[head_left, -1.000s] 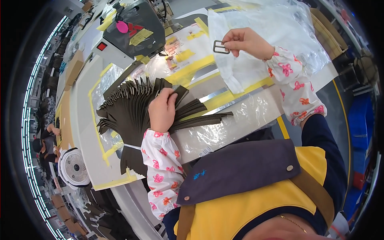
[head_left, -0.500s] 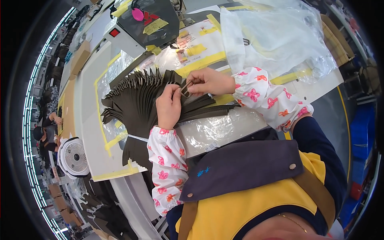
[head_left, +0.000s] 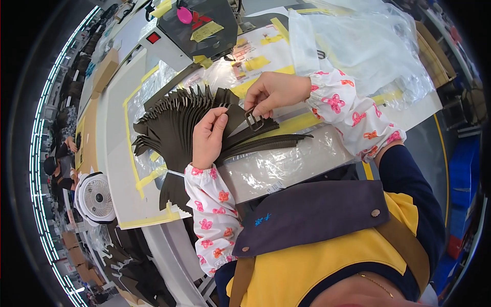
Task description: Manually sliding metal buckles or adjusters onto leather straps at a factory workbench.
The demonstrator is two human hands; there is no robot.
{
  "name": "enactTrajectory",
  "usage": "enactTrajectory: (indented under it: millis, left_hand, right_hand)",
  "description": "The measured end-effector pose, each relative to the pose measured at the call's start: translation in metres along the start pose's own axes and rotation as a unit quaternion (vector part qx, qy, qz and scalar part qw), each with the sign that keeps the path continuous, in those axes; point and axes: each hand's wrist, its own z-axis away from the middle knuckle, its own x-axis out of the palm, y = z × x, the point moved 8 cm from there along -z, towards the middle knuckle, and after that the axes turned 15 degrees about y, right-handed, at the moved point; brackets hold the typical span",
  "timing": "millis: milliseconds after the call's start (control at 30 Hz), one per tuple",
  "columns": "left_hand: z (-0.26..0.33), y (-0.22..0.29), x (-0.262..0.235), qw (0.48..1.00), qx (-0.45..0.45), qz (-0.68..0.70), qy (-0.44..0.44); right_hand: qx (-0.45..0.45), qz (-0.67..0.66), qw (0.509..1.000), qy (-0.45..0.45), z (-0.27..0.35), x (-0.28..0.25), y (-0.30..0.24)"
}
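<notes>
Between the thumb and fingers of my right hand (head_left: 276, 94) is a small dark rectangular metal buckle (head_left: 254, 121), its open frame hanging below the fingertips. My left hand (head_left: 208, 137) pinches the edge of a dark brown strap piece (head_left: 233, 118), which spans the gap toward the buckle. Whether the strap passes through the buckle I cannot tell. Just behind and left of my left hand lies a fanned bundle of dark brown strap pieces (head_left: 176, 123), bound by a white tie (head_left: 175, 173). More dark strips (head_left: 266, 147) lie to the right of that hand, on the plastic-covered table.
A grey machine (head_left: 197, 28) with a red switch stands at the back of the table (head_left: 120, 148). Clear plastic bags (head_left: 358, 46) lie at the far right. Yellow tape marks the surface. A white fan (head_left: 95, 198) and another person (head_left: 61, 163) are at the left.
My hands have drawn slightly apart. The buckle now hangs lower from my right hand, and more of the strap piece shows between the hands.
</notes>
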Motion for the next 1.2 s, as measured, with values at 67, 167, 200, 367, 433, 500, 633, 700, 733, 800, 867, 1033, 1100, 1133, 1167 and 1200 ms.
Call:
enactTrajectory:
  millis: [67,167,200,367,433,500,633,700,733,800,867,1033,1100,1133,1167,1200]
  left_hand:
    - [0.002,0.0,0.004,0.999,-0.015,-0.001,-0.042]
    - [0.005,0.0,0.011,0.995,-0.018,-0.002,-0.095]
    - [0.005,0.001,0.013,0.994,-0.006,-0.002,-0.106]
    - [0.0,0.006,-0.007,0.994,0.023,0.027,0.104]
    - [0.005,0.018,-0.006,0.992,0.039,0.081,0.088]
    - [0.008,0.007,-0.007,0.996,-0.03,0.063,0.056]
    - [0.017,0.045,-0.011,0.974,0.164,-0.144,0.065]
    - [0.02,0.052,-0.018,0.975,0.166,-0.106,0.106]
    - [0.022,0.043,-0.023,0.984,0.112,-0.07,0.122]
    - [0.026,0.032,-0.029,0.985,0.07,-0.083,0.132]
    - [0.027,0.026,-0.037,0.977,0.057,-0.141,0.147]
    - [0.031,0.016,-0.038,0.969,0.026,-0.219,0.107]
    - [0.03,0.016,-0.038,0.968,0.032,-0.225,0.109]
    - [0.03,0.016,-0.037,0.965,0.034,-0.233,0.116]
    - [0.029,0.016,-0.037,0.962,0.035,-0.24,0.122]
    - [0.03,0.014,-0.037,0.963,0.036,-0.239,0.12]
  right_hand:
    - [0.003,-0.024,1.0,0.014,-0.005,-0.001,0.003]
    - [0.018,-0.073,0.997,0.02,-0.016,0.009,0.016]
    - [0.029,-0.098,0.995,0.012,-0.019,0.015,0.022]
    - [0.109,-0.199,0.97,0.084,-0.025,0.038,0.03]
    - [0.121,-0.201,0.969,0.077,-0.027,0.046,0.031]
    - [0.123,-0.201,0.968,0.083,-0.031,0.041,0.033]
    - [0.018,-0.064,0.994,0.084,-0.036,0.045,0.029]
    - [-0.24,0.151,0.953,0.111,-0.032,0.051,0.009]
    - [-0.184,0.147,0.967,0.102,-0.04,0.055,0.016]
    - [-0.113,0.092,0.984,0.106,-0.044,0.053,0.02]
    - [-0.037,0.001,0.993,0.109,-0.048,0.054,0.028]
    - [-0.023,0.025,0.996,0.084,-0.043,0.063,0.022]
    - [-0.036,0.042,0.995,0.087,-0.041,0.064,0.018]
    - [-0.096,0.095,0.985,0.111,-0.038,0.062,0.008]
    - [-0.154,0.147,0.968,0.135,-0.035,0.06,-0.001]
    - [-0.153,0.147,0.967,0.137,-0.034,0.061,-0.001]
